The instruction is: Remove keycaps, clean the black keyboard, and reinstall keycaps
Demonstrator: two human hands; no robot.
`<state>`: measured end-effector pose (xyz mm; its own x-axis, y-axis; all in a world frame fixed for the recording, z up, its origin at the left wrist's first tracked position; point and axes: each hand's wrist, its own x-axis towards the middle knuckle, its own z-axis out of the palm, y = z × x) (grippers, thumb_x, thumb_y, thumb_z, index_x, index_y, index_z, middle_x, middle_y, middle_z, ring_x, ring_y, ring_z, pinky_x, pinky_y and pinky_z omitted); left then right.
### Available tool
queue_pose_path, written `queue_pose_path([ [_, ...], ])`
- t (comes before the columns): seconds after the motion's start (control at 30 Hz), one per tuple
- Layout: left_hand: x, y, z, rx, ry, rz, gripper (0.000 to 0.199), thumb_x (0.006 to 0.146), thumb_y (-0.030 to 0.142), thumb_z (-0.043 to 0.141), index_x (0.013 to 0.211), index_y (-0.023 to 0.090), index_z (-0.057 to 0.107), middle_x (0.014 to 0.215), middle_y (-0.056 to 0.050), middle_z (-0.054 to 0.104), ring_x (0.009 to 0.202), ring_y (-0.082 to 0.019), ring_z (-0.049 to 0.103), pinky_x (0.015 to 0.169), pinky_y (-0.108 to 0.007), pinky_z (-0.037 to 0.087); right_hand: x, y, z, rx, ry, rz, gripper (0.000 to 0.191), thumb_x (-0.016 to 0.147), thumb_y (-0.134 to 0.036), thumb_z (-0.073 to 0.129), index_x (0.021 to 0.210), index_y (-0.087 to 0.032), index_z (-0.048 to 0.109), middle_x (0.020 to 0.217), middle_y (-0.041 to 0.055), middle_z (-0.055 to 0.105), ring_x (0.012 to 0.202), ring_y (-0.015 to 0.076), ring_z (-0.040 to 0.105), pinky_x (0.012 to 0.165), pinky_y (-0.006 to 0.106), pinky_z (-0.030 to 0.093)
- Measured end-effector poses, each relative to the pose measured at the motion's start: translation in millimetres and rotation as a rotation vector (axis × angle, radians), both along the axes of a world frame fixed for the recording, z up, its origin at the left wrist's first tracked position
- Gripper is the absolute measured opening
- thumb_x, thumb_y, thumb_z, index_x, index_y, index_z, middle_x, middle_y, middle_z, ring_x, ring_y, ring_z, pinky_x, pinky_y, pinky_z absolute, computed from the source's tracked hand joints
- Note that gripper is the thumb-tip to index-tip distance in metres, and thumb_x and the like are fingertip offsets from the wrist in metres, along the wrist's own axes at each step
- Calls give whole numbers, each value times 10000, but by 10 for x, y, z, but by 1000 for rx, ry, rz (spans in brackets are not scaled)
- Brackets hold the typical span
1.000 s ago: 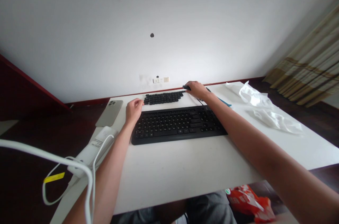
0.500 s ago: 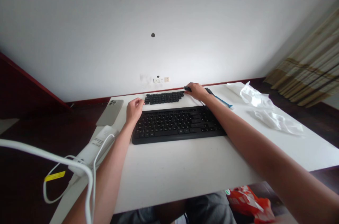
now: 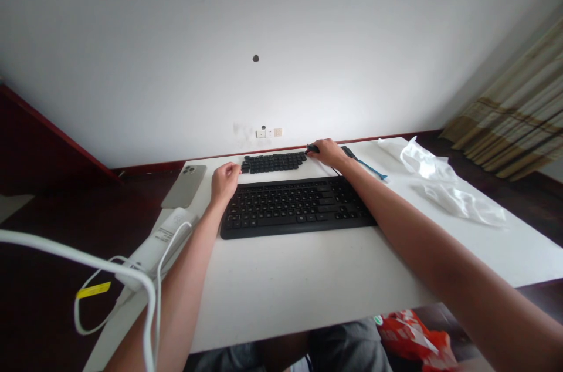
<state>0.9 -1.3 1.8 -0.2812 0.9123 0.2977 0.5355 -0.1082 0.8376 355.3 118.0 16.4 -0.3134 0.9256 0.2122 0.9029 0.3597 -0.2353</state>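
Observation:
A black keyboard [image 3: 281,208] lies on the white table, with bare patches where keycaps are off at its upper and right parts hard to make out. Behind it, loose black keycaps [image 3: 275,163] are laid out in rows. My left hand [image 3: 225,179] is closed at the left end of these rows, its fingertips curled together; what they hold, if anything, is too small to tell. At the right end of the rows my right hand [image 3: 329,152] is closed around a small black object [image 3: 312,148]. A blue tool [image 3: 372,169] lies to the right of my right wrist.
A phone [image 3: 185,185] and a white power strip [image 3: 153,246] with a looping white cable [image 3: 88,249] are at the left edge. Crumpled clear plastic [image 3: 422,162] lies on the table's right side. A red bag [image 3: 413,337] is below the front edge.
The view has shifted very slightly. Both hands stay in nearly the same places, with the keyboard and keycap rows unmoved on the table.

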Motion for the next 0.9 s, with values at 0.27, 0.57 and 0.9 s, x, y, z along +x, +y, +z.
queue_pose_path([
  [0.27,3,-7,10,9,2,-3,221,818,347,558,655,211,621,566,30,546,608,-156,501,594,-263,316,78,-116,318,22,58,11,273,923,-349,654,1056,-196,838,935,128,791,837,248,678,738,373,473],
  [0.57,13,-6,12,24,7,-9,243,817,360,544,643,208,619,582,22,565,622,-162,513,607,-273,324,337,-917,441,-212,190,246,326,885,-483,715,1052,-240,854,866,35,804,716,187,658,701,318,466],
  [0.9,25,-18,21,23,12,-9,230,806,352,548,640,206,613,574,23,545,612,-159,495,592,-278,313,334,-1031,492,-252,84,314,326,908,-480,711,1077,-234,843,908,41,803,739,191,661,710,309,455],
])
